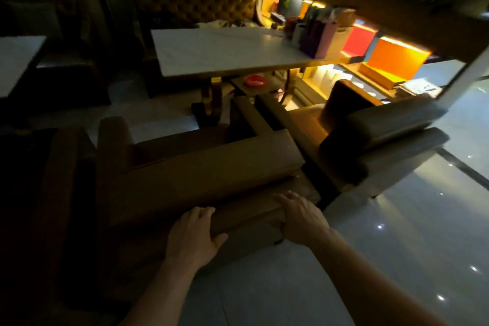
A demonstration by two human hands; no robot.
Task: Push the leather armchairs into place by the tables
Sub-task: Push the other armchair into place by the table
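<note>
A brown leather armchair (201,167) stands in front of me, its back toward me and its seat facing a white-topped table (225,50). My left hand (193,233) grips the lower back roll of this armchair, fingers over the top and thumb underneath. My right hand (299,217) holds the same roll near its right end. A second leather armchair (370,137) stands just to the right, also facing the table. The room is dim.
A tufted brown bench (195,8) lines the table's far side. Paper bags (317,34) stand on the table's right end. Another dark chair (39,193) is at my left, with a second white table (16,61) beyond. Glossy tiled floor (397,233) spreads to the right.
</note>
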